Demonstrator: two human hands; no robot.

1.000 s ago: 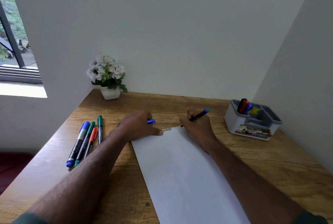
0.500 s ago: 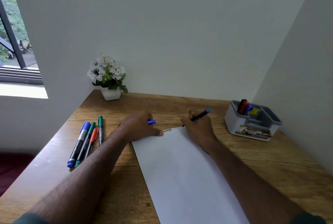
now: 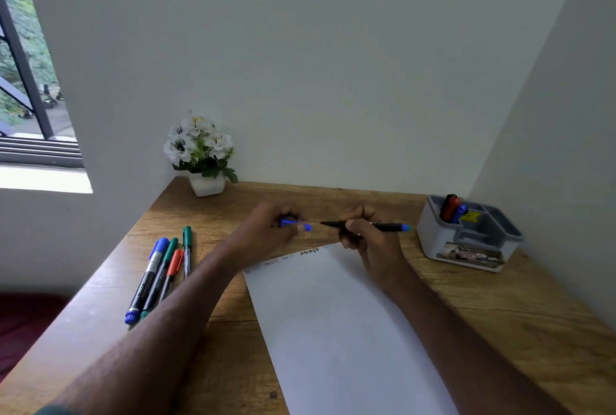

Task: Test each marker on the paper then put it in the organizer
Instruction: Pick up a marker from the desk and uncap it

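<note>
Wooden desk [image 3: 483, 308] in white corner. One black marker [image 3: 373, 225] gripped in right hand [image 3: 370, 234], tip facing one blue cap [image 3: 296, 224] pinched by left hand [image 3: 266, 234], above one paper sheet [image 3: 333, 331]. Four markers [image 3: 163, 271] lie left; three stand in grey organizer [image 3: 466, 241]. One flower pot [image 3: 205, 154].

Bare desk [image 3: 383, 201] before organizer [image 3: 466, 241], seemingly.

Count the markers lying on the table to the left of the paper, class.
4: a thick blue marker outermost, then a green marker, a red marker, and a second green marker nearest the paper. The left forearm may hide more.
</note>
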